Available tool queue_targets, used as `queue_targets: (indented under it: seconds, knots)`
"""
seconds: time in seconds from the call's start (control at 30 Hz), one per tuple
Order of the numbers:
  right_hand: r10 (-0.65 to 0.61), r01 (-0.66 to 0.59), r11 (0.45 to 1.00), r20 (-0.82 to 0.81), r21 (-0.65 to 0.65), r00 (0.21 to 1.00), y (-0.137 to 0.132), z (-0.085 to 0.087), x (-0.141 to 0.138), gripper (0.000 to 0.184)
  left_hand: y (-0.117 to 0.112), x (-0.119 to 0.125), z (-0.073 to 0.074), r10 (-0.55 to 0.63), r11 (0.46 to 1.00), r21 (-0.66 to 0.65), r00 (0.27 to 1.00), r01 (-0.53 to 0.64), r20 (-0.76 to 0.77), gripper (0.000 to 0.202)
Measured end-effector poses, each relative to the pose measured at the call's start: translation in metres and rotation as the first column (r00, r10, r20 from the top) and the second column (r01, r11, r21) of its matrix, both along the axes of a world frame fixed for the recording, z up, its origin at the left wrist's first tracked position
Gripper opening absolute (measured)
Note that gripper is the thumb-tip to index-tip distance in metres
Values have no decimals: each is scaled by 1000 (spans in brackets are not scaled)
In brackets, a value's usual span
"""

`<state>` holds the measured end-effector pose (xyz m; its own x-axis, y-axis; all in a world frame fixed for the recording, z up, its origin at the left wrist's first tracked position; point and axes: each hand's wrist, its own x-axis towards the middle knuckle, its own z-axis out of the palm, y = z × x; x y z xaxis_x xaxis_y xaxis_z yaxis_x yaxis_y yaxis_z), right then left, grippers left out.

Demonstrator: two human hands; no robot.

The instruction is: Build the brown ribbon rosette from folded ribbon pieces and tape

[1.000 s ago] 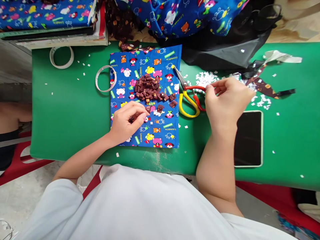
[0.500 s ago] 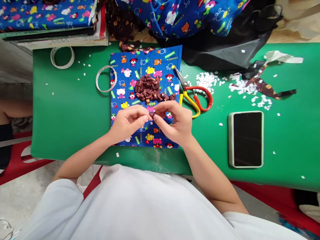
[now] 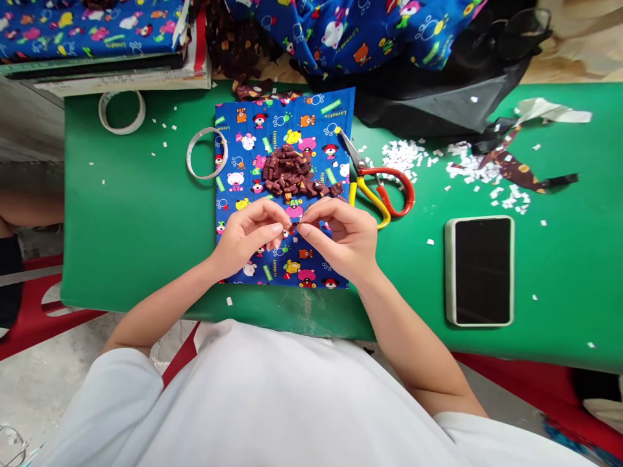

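Note:
My left hand [image 3: 250, 232] and my right hand [image 3: 344, 239] meet over the lower half of a blue cloth [image 3: 228, 201] printed with cartoon animals. Both are closed in a pinch, fingertips almost touching. Between them is a small dark brown piece [image 3: 293, 227], mostly hidden by the fingers. Just beyond my fingers, a heap of similar small brown pieces [image 3: 287, 170] with orange flecks lies on the cloth. Scissors [image 3: 384, 188] with one red and one yellow handle rest to the right, their blade tips over the cloth's edge.
Two tape rings, one thick [image 3: 102, 117] and one thin [image 3: 191, 167], lie left on the green table [image 3: 136, 227]. White scraps [image 3: 402, 155] and a phone [image 3: 481, 272] are at right. Stacked books [image 3: 126, 81], more printed cloth [image 3: 350, 39] and a black bag [image 3: 413, 104] line the back.
My fingertips have shifted slightly around the small brown piece, and less of it shows. The left fingers have spread a little. The heap, cloth and scissors stay where they were.

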<state>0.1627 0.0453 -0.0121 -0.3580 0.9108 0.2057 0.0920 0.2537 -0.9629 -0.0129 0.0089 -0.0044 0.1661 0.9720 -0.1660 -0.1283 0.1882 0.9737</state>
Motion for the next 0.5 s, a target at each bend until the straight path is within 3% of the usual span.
queue_targets:
  seconds: [0.13,0.33,0.5]
  knots:
    - [-14,14,1000,42,0,999,0,0,0,18,0,1,4,70,988,148,986,-47,-152,33]
    - [11,-12,1000,68,13,998,-2,1,-2,11,0,-3,7,141,965,258,904,-35,-403,10]
    - [108,-104,976,13,-194,994,-4,1,-1,22,7,-16,16,155,972,229,864,-48,-478,13]
